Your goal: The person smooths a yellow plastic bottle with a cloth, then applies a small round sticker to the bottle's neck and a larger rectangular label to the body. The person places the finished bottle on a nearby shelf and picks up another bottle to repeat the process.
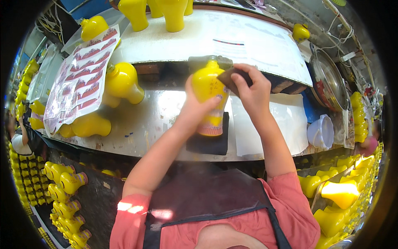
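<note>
A glossy yellow ceramic bottle [202, 81] with dark lettering and a pink patterned band at its base lies before me, neck pointing away. Around its left side wraps my left hand [197, 103], thumb across the front. My right hand [251, 85] pinches a dark brown flat scraper [230, 81], whose edge meets the bottle's upper right side. Under the bottle's base is a black cloth pad [219, 143]. Just behind the neck sits a greyish block [224, 61], partly hidden by the bottle.
A sheet of reddish printed decals [89, 70] hangs at the left, beside plain yellow bottles [122, 79]. White paper [269, 128] covers the metal bench on the right, near a translucent bucket [321, 132]. Behind runs a raised white board [257, 45]. Racks of yellow bottles [72, 182] flank me.
</note>
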Tool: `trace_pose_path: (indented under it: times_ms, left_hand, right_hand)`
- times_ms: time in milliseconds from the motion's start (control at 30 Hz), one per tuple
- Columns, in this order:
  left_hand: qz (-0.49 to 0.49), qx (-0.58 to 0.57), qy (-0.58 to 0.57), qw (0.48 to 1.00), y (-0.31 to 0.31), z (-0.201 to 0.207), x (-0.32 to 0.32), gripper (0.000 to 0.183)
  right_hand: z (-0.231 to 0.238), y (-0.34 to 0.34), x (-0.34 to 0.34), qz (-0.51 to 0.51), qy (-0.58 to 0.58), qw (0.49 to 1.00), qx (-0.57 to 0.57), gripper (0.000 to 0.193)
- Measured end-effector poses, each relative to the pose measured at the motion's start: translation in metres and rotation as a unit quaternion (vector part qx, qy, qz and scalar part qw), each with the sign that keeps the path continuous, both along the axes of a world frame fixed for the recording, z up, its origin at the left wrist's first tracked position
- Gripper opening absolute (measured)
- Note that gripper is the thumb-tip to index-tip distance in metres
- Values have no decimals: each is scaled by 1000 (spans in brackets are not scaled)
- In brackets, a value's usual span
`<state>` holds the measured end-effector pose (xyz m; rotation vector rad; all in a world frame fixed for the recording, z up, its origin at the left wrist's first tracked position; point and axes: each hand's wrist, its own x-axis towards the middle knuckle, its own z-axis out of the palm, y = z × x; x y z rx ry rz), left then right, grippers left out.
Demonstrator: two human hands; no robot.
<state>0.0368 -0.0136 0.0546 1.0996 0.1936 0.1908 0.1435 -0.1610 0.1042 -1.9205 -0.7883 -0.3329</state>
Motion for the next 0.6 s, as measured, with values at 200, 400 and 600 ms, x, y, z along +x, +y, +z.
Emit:
trace_pose_path:
  times_ms: [200, 400, 600]
  left_hand:
    - [108, 250, 50, 961, 4, -4, 4, 100]
    - [152, 385, -8, 910, 14, 8, 28, 60]
    - [173, 355, -12, 919, 18, 1, 42, 33]
  right_hand:
    - [41, 9, 32, 119, 43, 989, -81, 23]
    - [48, 25, 46, 131, -30, 973, -190, 23]
    - [30, 6, 50, 86, -86, 982, -144, 19]
